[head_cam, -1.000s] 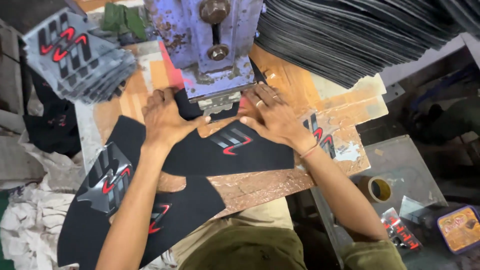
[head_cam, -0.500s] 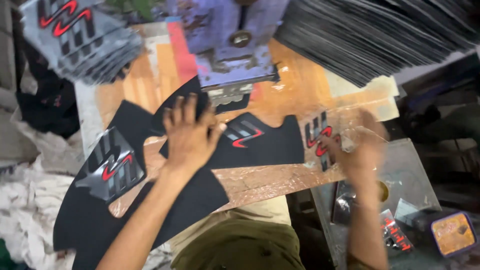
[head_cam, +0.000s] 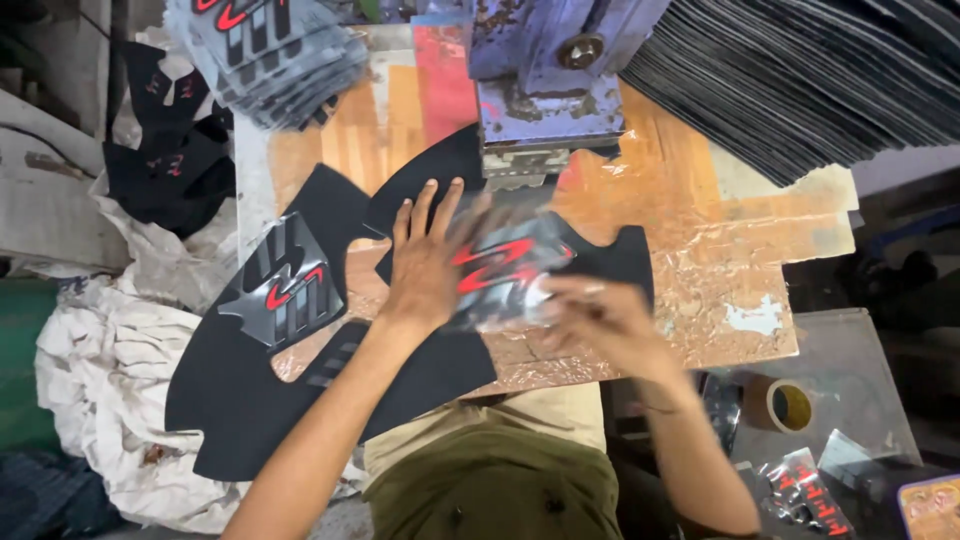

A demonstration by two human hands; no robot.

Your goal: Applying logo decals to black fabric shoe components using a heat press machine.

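Left hand [head_cam: 432,262]: flat, palm down, fingers [head_cam: 428,205] spread wide — pressing on the black fabric piece [head_cam: 600,262], gripping nothing.
Right hand [head_cam: 598,318]: motion-blurred, fingers seemingly pinched on the near edge of the transfer film [head_cam: 505,272]; firmness of hold hard to judge.
Transfer film: clear sheet with a red zigzag and grey bars, lying on the black fabric piece just beside the left hand, between both hands.
Black fabric piece: curved, notched cut-out spread across the middle of the worktop [head_cam: 700,240], far end tucked under the press head [head_cam: 545,85].
Press head: blue, chipped and rusty, directly beyond the left hand's fingertips.
Worktop: worn board, orange-brown with shiny patches (a red strip left of the press).
Second fabric piece [head_cam: 260,370]: larger black panel hanging off the near-left edge, already bearing a grey-and-red printed emblem [head_cam: 283,285].
Stack of printed films [head_cam: 275,45]: far left corner, fanned out.
Stack of black pieces [head_cam: 800,75]: far right — thick, layered, overhanging the worktop.
Tape roll [head_cam: 780,405]: on a lower clear surface to the right, well apart from the right hand.
White rags [head_cam: 95,380]: crumpled heap at lower left, beside the hanging panel.
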